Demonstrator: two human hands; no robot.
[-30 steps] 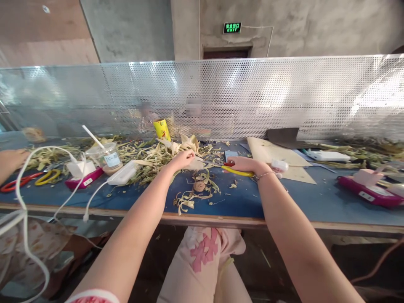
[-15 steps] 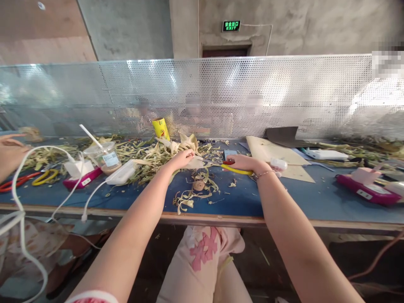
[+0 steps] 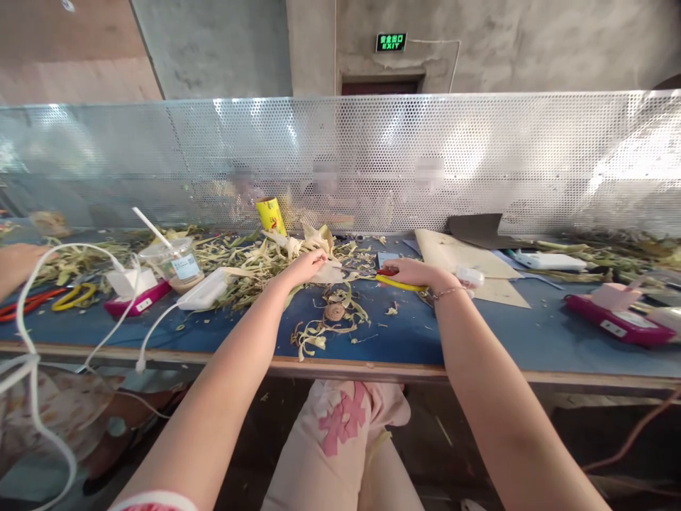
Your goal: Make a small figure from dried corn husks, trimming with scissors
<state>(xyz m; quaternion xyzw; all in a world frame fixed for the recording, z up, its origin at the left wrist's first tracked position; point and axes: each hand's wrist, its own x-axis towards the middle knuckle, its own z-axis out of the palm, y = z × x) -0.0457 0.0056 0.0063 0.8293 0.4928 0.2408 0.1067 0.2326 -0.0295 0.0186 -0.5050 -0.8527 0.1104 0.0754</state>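
My left hand [image 3: 307, 266] pinches a pale strip of dried husk [image 3: 328, 274] over the blue table [image 3: 468, 333]. My right hand [image 3: 412, 272] is closed on red and yellow scissors [image 3: 396, 282], whose blades point left toward the strip. A small round coil of husk [image 3: 335, 311] and loose curled trimmings [image 3: 313, 339] lie on the table just in front of both hands. A heap of dried husks [image 3: 266, 259] is piled behind my left hand.
A plastic cup with a straw [image 3: 175, 262], a white power bank [image 3: 203, 292] with cables, a pink device [image 3: 135, 301] and a yellow can [image 3: 271, 215] sit left. Another person's hand [image 3: 18, 261] and scissors [image 3: 42, 301] are far left. Cardboard [image 3: 457, 259] and a perforated screen [image 3: 479, 163] stand behind.
My hands stay almost where they were, with the scissors shifted slightly left toward the strip. The other person's hand at far left has moved.
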